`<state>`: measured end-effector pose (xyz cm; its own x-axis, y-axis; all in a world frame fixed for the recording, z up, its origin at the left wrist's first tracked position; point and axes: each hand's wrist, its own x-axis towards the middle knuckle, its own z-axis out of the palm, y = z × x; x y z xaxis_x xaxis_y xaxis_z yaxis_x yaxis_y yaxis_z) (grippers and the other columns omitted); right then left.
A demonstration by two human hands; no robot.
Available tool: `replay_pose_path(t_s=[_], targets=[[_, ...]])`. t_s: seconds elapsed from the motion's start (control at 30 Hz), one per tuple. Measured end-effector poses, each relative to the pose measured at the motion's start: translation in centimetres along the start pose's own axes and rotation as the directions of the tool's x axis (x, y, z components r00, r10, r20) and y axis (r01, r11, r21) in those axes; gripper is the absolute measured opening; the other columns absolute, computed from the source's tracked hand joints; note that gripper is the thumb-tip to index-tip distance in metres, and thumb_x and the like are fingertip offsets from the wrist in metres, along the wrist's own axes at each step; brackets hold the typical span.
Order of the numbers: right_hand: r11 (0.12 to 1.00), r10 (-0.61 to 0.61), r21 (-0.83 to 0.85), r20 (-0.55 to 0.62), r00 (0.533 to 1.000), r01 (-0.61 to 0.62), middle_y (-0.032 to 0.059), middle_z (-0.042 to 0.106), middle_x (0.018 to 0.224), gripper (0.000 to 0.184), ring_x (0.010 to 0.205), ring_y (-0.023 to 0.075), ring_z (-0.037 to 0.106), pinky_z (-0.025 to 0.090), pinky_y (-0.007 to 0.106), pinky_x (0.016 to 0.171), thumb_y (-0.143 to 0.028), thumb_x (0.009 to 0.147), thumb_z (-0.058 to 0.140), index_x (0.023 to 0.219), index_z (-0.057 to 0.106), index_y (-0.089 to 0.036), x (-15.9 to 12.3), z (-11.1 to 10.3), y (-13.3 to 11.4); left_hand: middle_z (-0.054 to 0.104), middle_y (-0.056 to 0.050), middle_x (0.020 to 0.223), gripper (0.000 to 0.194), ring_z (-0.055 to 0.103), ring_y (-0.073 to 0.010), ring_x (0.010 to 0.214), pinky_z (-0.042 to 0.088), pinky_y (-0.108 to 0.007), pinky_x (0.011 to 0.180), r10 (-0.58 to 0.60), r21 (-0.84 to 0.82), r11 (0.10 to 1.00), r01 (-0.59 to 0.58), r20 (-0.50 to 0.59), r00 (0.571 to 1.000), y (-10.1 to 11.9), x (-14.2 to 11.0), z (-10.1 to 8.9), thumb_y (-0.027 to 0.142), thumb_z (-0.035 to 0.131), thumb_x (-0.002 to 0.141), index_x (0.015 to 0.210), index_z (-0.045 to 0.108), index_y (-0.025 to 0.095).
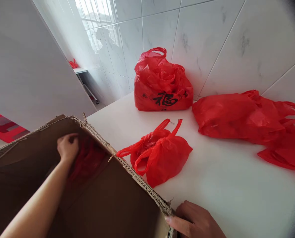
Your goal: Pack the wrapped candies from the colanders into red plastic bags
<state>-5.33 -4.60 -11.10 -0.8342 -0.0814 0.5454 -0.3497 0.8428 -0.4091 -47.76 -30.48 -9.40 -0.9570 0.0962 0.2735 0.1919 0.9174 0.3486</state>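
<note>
A brown cardboard box [127, 172] with a torn rim fills the lower left. My left hand [67, 147] reaches deep inside it, fingers curled around something red that I cannot make out. My right hand [195, 221] grips the box's near right corner at the bottom edge. A small tied red plastic bag [162, 155] lies on the white counter [224, 178] just beside the box wall.
A full red bag with black characters [162, 82] stands against the tiled wall. Flat red bags [248, 117] lie spread at the right. Beyond the counter's left end are a distant shelf [80, 70] and a red floor mat [3, 127].
</note>
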Motion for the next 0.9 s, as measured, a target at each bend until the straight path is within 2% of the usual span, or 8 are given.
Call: replay_pose_path(t_s=[0.1,0.23,0.4,0.47,0.6,0.77,0.87,0.9], targets=[[1.000,0.005,-0.003,0.010,1.000,-0.005,0.0001,0.054,0.068,0.041,0.056,0.0131,0.049,0.041,0.021,0.051,-0.012,0.088,0.046,0.126,0.048,-0.028,0.1,-0.1,-0.2,0.046,-0.013,0.130,0.043,0.054,-0.0205,0.108,0.042,-0.040,0.096,0.061,-0.120,0.990,-0.079,-0.147,0.987,5.4,0.8,-3.9,0.034,0.032,0.095,0.127,0.049,0.010],[1.000,0.013,0.001,0.021,1.000,-0.013,-0.0001,0.053,0.070,0.047,0.057,0.0129,0.048,0.040,0.021,0.053,-0.006,0.085,0.041,0.126,0.047,-0.029,0.1,-0.3,-0.3,0.051,-0.005,0.128,0.048,0.056,-0.0155,0.107,0.046,-0.029,0.087,0.435,-0.267,0.868,-0.418,0.006,0.900,14.4,-2.5,-6.3,0.050,0.032,0.094,0.122,0.059,0.021],[0.998,0.068,0.002,0.049,0.997,-0.068,-0.0004,0.050,0.071,0.052,0.058,0.0132,0.047,0.037,0.022,0.055,-0.005,0.084,0.040,0.128,0.048,-0.031,-0.3,-0.3,-0.4,0.058,-0.010,0.127,0.050,0.055,-0.0327,0.115,0.042,-0.046,0.096,0.687,-0.287,0.721,-0.630,0.408,0.601,22.2,-8.8,-4.6,0.071,0.054,0.074,0.098,0.072,0.031],[0.998,0.065,0.016,0.038,0.997,-0.065,-0.0001,0.050,0.071,0.052,0.059,0.0135,0.046,0.036,0.023,0.056,-0.005,0.084,0.039,0.129,0.048,-0.031,-0.5,-0.2,-0.4,0.062,-0.015,0.117,0.057,0.059,-0.0367,0.105,0.044,-0.048,0.088,0.677,-0.266,0.711,-0.651,0.507,0.533,23.6,-10.0,-3.4,0.075,0.053,0.071,0.095,0.072,0.027],[0.996,0.086,0.029,0.038,0.996,-0.087,-0.0001,0.050,0.072,0.052,0.061,0.0137,0.044,0.034,0.024,0.059,-0.006,0.087,0.039,0.130,0.048,-0.033,-0.7,-0.1,-0.4,0.067,-0.009,0.079,0.036,0.063,-0.0270,0.075,0.044,-0.036,0.066,0.677,-0.288,0.693,-0.661,0.577,0.458,24.8,-10.5,-1.5,0.058,0.058,0.073,0.074,0.069,0.024],[0.993,0.110,0.037,0.055,0.992,-0.112,-0.0007,0.048,0.071,0.052,0.060,0.0131,0.042,0.031,0.023,0.057,-0.007,0.087,0.038,0.130,0.048,-0.034,-0.7,-0.1,-0.4,0.061,0.001,0.067,0.027,0.055,-0.0165,0.065,0.041,-0.028,0.063,0.700,-0.370,0.708,-0.602,0.481,0.528,24.6,-9.6,-4.6,0.043,0.052,0.078,0.070,0.064,0.021],[0.990,0.129,0.046,0.095,0.987,-0.133,-0.0004,0.048,0.072,0.055,0.060,0.0131,0.042,0.030,0.023,0.057,-0.007,0.087,0.037,0.133,0.047,-0.037,-0.9,-0.1,-0.3,0.058,0.002,0.071,0.036,0.053,-0.0138,0.067,0.042,-0.025,0.061,0.658,-0.432,0.744,-0.510,0.342,0.671,22.4,-8.8,-10.0,0.051,0.049,0.083,0.079,0.063,0.018],[0.988,0.139,0.046,0.110,0.984,-0.145,-0.0003,0.048,0.073,0.055,0.061,0.0131,0.043,0.031,0.023,0.058,-0.008,0.088,0.037,0.133,0.046,-0.037,-1.0,-0.1,-0.3,0.058,0.002,0.071,0.036,0.053,-0.0127,0.065,0.041,-0.023,0.058,0.568,-0.504,0.771,-0.388,0.270,0.778,21.1,-8.4,-11.9,0.052,0.056,0.080,0.082,0.063,0.016]])
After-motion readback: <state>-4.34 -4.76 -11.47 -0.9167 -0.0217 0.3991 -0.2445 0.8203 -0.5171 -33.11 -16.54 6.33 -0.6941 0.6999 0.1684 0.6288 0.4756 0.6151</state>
